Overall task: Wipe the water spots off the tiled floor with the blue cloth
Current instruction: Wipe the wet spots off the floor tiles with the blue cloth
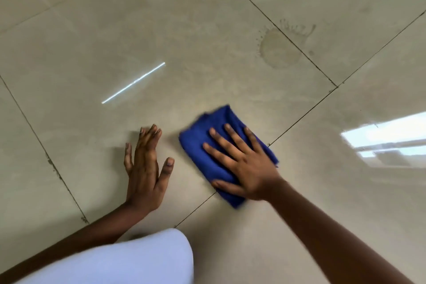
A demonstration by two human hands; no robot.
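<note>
A folded blue cloth (208, 145) lies flat on the glossy beige tiled floor (184, 41), across a grout line. My right hand (242, 163) presses down on the cloth with fingers spread and the thumb hooked round its near edge. My left hand (144, 166) rests flat on the bare tile just left of the cloth, fingers apart, holding nothing. A round water spot (279, 49) with small splashes around it sits on the floor farther away, up and right of the cloth, over another grout line. Fainter marks (297, 27) show just beyond it.
My knee in pale clothing (129, 260) fills the near bottom edge between my arms. A bright strip of reflected light (133, 82) lies on the tile at left, and a window reflection (387, 138) at right. Dark grout lines cross the floor diagonally.
</note>
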